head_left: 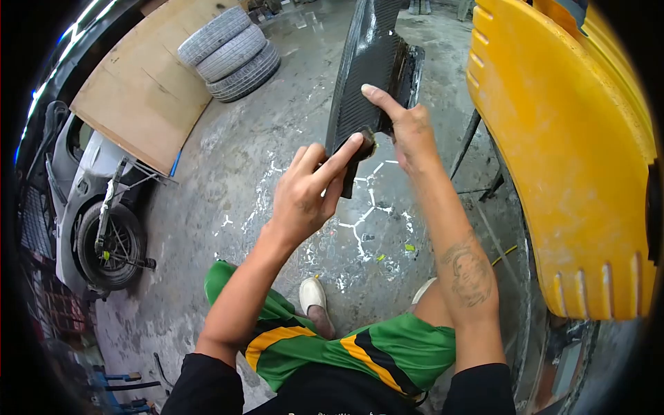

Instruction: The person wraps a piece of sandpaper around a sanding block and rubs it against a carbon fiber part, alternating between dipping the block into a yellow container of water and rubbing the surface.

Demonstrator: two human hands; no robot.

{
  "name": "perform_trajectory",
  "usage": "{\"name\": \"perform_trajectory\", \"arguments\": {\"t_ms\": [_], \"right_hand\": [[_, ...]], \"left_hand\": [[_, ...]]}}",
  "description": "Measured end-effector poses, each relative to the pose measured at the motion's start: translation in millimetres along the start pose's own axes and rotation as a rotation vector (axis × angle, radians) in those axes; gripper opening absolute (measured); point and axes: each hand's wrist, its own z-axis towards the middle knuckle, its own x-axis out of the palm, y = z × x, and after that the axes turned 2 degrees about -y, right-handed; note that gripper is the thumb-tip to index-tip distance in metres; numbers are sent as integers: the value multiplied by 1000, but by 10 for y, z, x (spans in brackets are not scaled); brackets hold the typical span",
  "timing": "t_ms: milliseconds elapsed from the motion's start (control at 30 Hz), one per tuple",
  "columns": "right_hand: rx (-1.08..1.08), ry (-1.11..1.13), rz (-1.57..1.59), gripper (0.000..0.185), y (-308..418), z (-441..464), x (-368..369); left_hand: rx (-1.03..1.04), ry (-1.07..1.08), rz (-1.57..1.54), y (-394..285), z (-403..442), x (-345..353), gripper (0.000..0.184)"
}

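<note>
A long black carbon-fibre part point(356, 104) with a woven, glossy surface is held up in front of me, its far end cut off by the top of the view. My right hand point(411, 131) grips its right edge, thumb laid across the face and the other fingers mostly hidden behind. At the lower end, my left hand point(311, 181) is closed with the index finger stretched over a small dark curled piece point(368, 143), which lies against the part's edge. Whether this piece is sandpaper or something else I cannot tell.
A large yellow panel point(560, 159) stands close on my right, above dark stand legs point(467, 145). Several stacked tyres point(232, 55) and a brown board point(138, 83) are at far left. A wheel point(111, 245) lies left, beside car parts. White marks show on the concrete floor point(207, 173).
</note>
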Motion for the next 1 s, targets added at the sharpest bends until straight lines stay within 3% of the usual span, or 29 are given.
{"name": "perform_trajectory", "arguments": {"t_ms": [67,133,200,333,467,567,700,833,1000], "right_hand": [[47,18,-73,33,38,45,-65],[61,-56,-120,31,56,-11,-20],[80,-123,-273,32,97,-52,52],[58,-8,-44,31,91,-19,33],[25,-45,-117,29,-3,-24,3],[88,0,-21,33,-28,-3,-1],[85,-25,-123,34,67,-5,-35],[55,-21,-99,35,30,-63,31],[82,-14,-251,41,-37,51,-101]], "left_hand": [[14,-1,-1,23,-186,-9,69],[-106,115,-2,-7,-537,-87,71],[-129,110,6,-13,-404,-78,69],[-51,-34,-38,-19,-164,18,66],[-86,113,21,-30,-322,-95,68],[92,102,1,-1,103,15,67],[97,281,113,35,-6,-282,70],[233,244,70,13,311,-94,70],[155,421,185,176,80,-332,77]]}}
